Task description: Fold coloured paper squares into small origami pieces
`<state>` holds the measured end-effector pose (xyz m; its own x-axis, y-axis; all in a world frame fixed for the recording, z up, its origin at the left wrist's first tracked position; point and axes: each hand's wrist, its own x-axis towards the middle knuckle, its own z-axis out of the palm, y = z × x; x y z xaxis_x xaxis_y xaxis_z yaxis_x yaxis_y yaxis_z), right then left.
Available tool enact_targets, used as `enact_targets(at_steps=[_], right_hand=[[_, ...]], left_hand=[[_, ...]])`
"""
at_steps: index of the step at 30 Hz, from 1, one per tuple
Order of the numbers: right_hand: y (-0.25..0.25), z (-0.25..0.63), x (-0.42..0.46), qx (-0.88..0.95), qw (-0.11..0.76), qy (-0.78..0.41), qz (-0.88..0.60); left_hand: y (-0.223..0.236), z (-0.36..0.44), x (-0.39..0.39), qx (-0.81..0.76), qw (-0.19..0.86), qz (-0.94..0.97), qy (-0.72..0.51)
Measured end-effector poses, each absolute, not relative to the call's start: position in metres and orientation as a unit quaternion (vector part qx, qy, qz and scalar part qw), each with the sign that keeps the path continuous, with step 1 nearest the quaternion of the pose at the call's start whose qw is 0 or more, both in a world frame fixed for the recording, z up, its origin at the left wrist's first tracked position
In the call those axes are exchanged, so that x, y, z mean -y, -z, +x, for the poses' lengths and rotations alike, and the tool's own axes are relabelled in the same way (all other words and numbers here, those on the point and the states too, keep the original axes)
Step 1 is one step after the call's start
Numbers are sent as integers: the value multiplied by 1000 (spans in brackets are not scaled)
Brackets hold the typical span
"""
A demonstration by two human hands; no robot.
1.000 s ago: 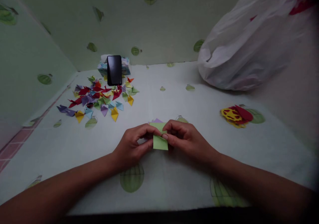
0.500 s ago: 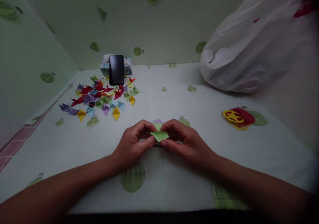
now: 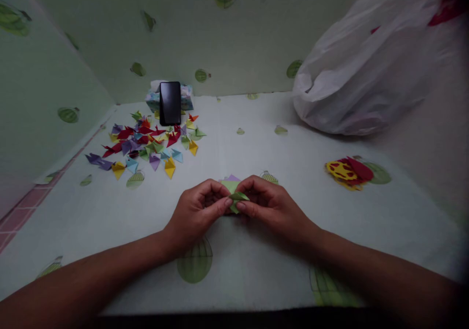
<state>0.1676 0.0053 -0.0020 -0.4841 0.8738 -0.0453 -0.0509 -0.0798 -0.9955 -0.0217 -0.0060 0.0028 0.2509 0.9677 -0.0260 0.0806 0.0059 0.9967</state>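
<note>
Green paper [image 3: 237,198] folded smaller, lying crosswise

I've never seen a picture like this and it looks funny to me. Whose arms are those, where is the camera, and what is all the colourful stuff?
The camera sits on a person's head and looks down, so you see that person's own two arms reaching forward. The left hand and the right hand pinch a small green paper piece between their fingertips, folding it. Just behind the hands lie a few more paper sheets. Further back on the left is a pile of folded paper triangles in red, purple, yellow, blue and green. Behind the pile a black phone leans upright against a tissue box. On the right sit a big white plastic bag and a red and yellow paper scrap.
</note>
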Motion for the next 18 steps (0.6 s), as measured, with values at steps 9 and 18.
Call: enact_targets(at_steps=[9, 18], right_hand=[[4, 167, -6, 553, 371, -656, -356], [3, 167, -5, 546, 378, -658, -355]], left_hand=[[-1, -21, 7, -469, 543, 567, -404], [-1, -21, 8, -475, 535, 565, -411]])
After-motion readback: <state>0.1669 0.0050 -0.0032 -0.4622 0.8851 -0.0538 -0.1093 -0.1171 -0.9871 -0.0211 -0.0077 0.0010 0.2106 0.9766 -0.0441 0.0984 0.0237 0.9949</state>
